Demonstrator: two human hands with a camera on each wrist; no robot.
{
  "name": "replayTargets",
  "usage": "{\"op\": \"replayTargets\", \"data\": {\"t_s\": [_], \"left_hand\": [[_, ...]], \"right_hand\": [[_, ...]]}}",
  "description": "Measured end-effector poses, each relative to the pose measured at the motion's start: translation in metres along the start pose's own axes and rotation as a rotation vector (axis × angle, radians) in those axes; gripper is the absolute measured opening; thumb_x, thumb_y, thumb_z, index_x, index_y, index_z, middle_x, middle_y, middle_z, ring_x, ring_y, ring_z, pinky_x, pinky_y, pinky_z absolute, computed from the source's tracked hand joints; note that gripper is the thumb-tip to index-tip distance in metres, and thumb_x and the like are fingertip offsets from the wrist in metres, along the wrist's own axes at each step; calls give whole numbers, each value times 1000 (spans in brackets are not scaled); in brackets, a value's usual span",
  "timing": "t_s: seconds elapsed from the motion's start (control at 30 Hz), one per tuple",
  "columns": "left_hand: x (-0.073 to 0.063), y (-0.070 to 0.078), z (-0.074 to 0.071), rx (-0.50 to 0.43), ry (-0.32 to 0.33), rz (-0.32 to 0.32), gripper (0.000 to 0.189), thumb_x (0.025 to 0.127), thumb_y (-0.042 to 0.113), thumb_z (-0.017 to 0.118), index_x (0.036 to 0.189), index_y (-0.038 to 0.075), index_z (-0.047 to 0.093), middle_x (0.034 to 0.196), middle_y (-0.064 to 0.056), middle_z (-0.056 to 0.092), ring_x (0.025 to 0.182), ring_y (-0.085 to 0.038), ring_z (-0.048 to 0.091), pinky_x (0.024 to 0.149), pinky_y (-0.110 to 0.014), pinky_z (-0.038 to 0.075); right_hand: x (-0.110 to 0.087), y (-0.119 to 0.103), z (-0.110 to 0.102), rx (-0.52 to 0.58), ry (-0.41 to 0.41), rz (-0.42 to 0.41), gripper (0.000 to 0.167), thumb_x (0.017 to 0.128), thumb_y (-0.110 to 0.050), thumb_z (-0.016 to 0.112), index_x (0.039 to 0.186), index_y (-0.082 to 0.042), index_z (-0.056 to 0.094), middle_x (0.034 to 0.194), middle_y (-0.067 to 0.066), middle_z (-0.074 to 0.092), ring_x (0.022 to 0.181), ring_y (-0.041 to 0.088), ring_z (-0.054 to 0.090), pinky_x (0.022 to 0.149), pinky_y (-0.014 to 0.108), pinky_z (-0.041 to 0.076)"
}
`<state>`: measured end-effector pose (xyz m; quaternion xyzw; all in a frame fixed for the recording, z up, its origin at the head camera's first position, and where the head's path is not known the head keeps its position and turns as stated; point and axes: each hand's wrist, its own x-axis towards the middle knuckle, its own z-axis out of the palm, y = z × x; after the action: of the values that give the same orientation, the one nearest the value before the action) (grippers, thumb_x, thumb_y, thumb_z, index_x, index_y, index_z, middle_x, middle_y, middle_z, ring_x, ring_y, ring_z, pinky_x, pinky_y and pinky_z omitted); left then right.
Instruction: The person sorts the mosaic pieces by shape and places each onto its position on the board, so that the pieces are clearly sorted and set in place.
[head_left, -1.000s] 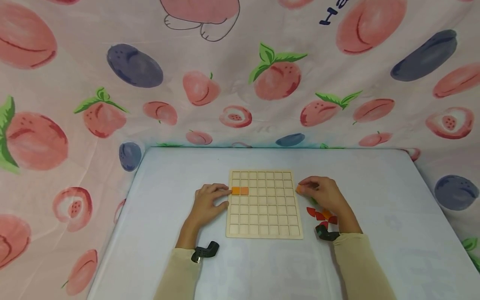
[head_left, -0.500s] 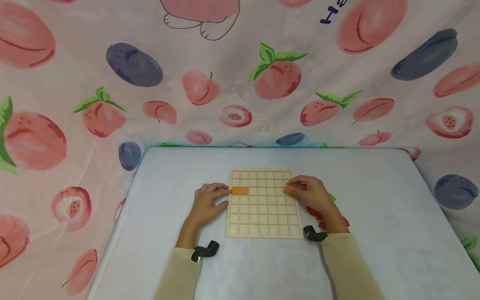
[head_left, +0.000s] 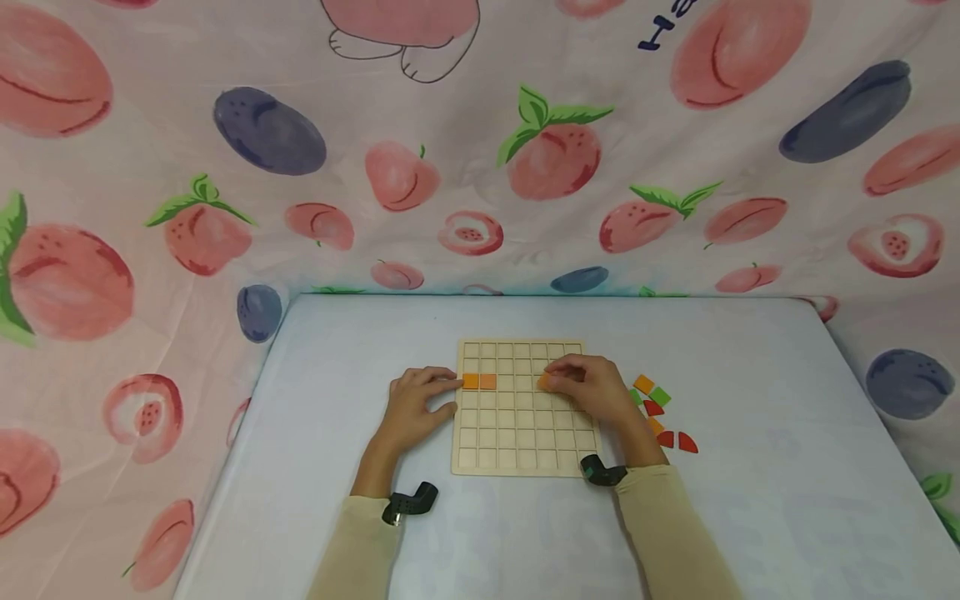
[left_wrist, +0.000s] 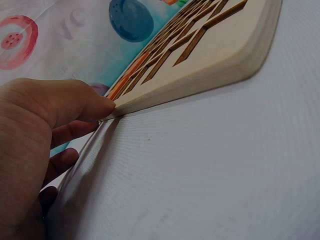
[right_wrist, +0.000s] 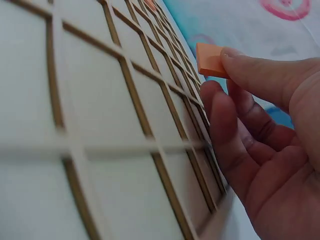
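Beyond the grid board [head_left: 527, 437], patterned cloth [head_left: 465, 125] shows "H" [head_left: 656, 37].

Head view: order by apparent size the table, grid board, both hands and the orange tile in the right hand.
1. Table
2. Grid board
3. Left hand and right hand: too alike to rank
4. Orange tile, partly covered

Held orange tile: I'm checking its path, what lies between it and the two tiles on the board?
Head view shows only bare board cells between the held tile and the two tiles.
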<state>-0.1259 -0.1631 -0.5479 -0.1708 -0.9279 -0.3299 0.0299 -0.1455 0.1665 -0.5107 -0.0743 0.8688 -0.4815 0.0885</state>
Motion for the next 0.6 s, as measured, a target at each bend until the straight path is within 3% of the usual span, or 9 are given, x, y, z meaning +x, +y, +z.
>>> {"op": "replayTargets", "data": {"t_s": [0.43, 0.6], "left_hand": [[0, -1, 0, -3, 5, 3, 35, 88, 24, 76, 123, 22, 76, 130, 3, 67, 118, -22, 54, 100, -50, 33], [0, -1, 0, -3, 1, 5, 35, 89, 25, 76, 123, 22, 76, 130, 3, 67, 118, -22, 54, 100, -50, 33]], "right_hand": [[20, -10, 29, 77, -53, -18, 16, 88, -31, 81, 100, -20, 79, 93, -3, 78, 79, 14, 71, 72, 30, 55], [26, -15, 38, 61, -62, -34, 13, 89, -27, 80, 100, -20, 80, 90, -3, 78, 69, 15, 68, 62, 30, 54]]}}
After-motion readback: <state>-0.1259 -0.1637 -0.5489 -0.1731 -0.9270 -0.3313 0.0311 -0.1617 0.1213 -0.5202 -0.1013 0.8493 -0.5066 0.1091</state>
